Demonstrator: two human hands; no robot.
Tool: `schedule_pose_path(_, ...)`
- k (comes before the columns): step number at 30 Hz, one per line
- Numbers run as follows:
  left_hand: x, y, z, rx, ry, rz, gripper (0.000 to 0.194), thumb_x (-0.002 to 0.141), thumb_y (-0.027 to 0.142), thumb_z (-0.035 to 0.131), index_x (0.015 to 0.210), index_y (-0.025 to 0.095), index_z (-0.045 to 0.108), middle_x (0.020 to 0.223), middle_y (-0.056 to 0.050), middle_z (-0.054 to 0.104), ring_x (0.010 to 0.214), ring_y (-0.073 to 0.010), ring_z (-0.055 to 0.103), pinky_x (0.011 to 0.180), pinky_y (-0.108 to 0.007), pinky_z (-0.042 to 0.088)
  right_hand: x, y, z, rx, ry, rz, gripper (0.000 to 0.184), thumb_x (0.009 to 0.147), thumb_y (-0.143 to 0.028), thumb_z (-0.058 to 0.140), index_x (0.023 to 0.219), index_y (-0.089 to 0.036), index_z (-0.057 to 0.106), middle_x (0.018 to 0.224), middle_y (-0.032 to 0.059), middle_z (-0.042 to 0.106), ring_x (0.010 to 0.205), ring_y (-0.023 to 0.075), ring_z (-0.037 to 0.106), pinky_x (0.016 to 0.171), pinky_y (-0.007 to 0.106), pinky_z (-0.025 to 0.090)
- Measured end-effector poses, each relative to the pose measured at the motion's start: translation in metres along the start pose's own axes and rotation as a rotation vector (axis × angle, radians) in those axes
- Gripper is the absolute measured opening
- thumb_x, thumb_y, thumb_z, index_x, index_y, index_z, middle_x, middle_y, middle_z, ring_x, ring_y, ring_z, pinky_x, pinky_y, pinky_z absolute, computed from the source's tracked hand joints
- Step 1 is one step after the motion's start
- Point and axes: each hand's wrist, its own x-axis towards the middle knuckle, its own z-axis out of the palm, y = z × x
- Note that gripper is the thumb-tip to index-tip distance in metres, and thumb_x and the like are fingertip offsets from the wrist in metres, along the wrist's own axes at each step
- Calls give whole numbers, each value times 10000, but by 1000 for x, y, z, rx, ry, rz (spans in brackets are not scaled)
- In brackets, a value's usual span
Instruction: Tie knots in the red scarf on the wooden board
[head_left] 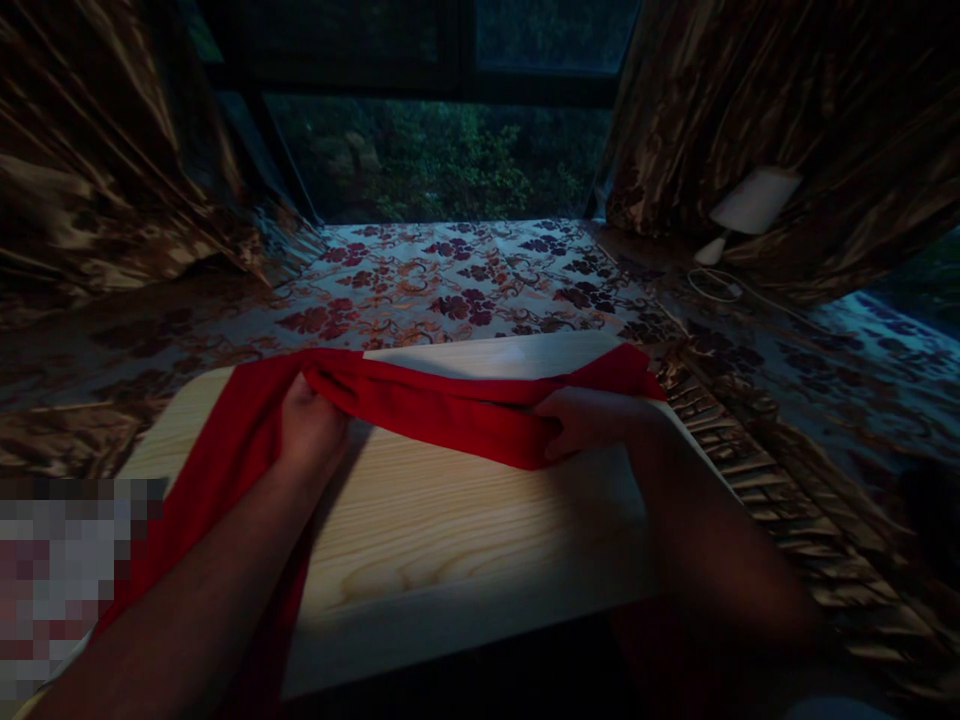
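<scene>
A long red cloth [442, 405] stretches across a pale wooden board [465, 530], from its left side to its far right corner. My left hand [309, 430] is closed on the cloth near its left bend, fingers tucked into the fabric. My right hand [592, 420] grips the cloth's right part, with the fabric bunched under the fingers. Between the two hands the cloth is pulled into a folded band. More red cloth trails down the left edge of the board toward me.
The board lies on a floral patterned spread [465, 275]. Brown patterned curtains [97, 170] hang on both sides of a dark window [435, 150]. A white charger with a cable [746, 210] rests at the right. A fringed edge [720, 440] runs beside the board.
</scene>
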Motion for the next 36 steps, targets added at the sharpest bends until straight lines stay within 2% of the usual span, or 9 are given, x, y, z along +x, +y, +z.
schedule_pose_path(4, 4, -2, -1, -131, 122, 93, 238, 706, 125, 716, 929, 153, 635, 904, 41, 738, 917, -147, 642, 855, -252, 514, -21, 21, -22, -13, -13, 41, 44, 757, -230, 685, 719, -214, 701, 659, 5, 661, 575, 143, 548, 540, 268, 334)
schedule_pose_path(11, 8, -9, -1, 117, 156, 102, 273, 668, 267, 742, 912, 166, 671, 866, -12, 722, 771, -161, 648, 706, -261, 534, -67, 51, -46, 391, 435, 182, 375, 890, -574, 531, 917, -209, 616, 740, 0, 622, 603, 151, 542, 543, 258, 402)
schedule_pose_path(14, 1, -3, -1, 520, 173, 194, 228, 716, 333, 700, 871, 169, 668, 823, -29, 711, 723, -169, 628, 651, -251, 489, -83, 53, -54, 377, 274, 218, 458, 858, -638, 559, 973, -205, 653, 832, 24, 670, 658, 171, 594, 566, 267, 439)
schedule_pose_path(16, -4, 1, -2, 802, 152, 226, 242, 767, 382, 667, 892, 175, 671, 789, -31, 703, 680, -176, 619, 621, -257, 458, -87, 55, -59, 158, 104, 254, 462, 853, -635, 576, 934, -196, 695, 862, 43, 694, 708, 189, 618, 599, 279, 450)
schedule_pose_path(19, -8, 3, -4, 1150, -30, 267, 268, 810, 409, 636, 951, 185, 681, 804, -48, 711, 685, -204, 638, 621, -276, 439, -82, 58, -59, -232, -36, 492, 456, 912, -568, 525, 853, -160, 720, 799, 91, 697, 683, 208, 619, 619, 315, 434)
schedule_pose_path(22, -8, 1, -2, 1340, -234, 376, 276, 858, 388, 572, 994, 181, 692, 911, -91, 728, 807, -249, 674, 677, -300, 455, -71, 51, -46, -472, 64, 637, 407, 919, -489, 565, 980, -115, 713, 922, 171, 713, 780, 249, 647, 667, 336, 417)
schedule_pose_path(26, -8, -2, 0, 1427, -285, 506, 327, 888, 354, 514, 1069, 157, 703, 1000, -127, 717, 876, -268, 675, 715, -322, 471, -51, 13, -9, -463, 438, 341, 325, 935, -423, 572, 1085, -146, 649, 1101, 156, 690, 963, 247, 634, 785, 316, 425)
schedule_pose_path(30, -10, -3, 0, 1452, -281, 535, 337, 903, 366, 511, 1074, 163, 718, 963, -114, 705, 802, -248, 662, 668, -319, 460, -26, -36, 37, -317, 398, -54, 393, 859, -497, 683, 1083, -181, 618, 1088, 83, 684, 980, 218, 618, 828, 302, 432)
schedule_pose_path(36, -10, -2, -2, 1433, -284, 545, 347, 912, 362, 507, 1088, 158, 725, 970, -116, 703, 811, -251, 663, 680, -327, 473, -2, -56, 70, -485, 413, 40, 131, 953, -216, 512, 996, -146, 613, 1025, 120, 679, 930, 234, 616, 783, 324, 418)
